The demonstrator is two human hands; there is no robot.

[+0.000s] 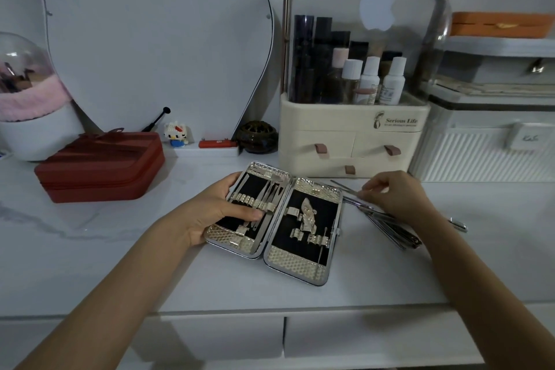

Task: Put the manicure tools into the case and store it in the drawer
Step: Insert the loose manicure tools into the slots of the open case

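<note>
Case (274, 221) lying open flat on counter (120, 249), hinge running near-far, slightly tilted; some tools already sitting in loops. Left hand (210, 210) pressing on left half, thumb across tools, fingers curling round far-left edge, likely steadying case for loading. Right hand (393, 195) pinching thin tool (348, 188) from loose pile (387, 224) just right of case; tool's long axis lying left-right, tip pointing far-left. Drawers (345, 336) below counter edge sitting closed.

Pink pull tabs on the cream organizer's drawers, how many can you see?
3: upper-left drawer tab, upper-right drawer tab, and lower drawer tab beneath them. None looks hidden.
</note>
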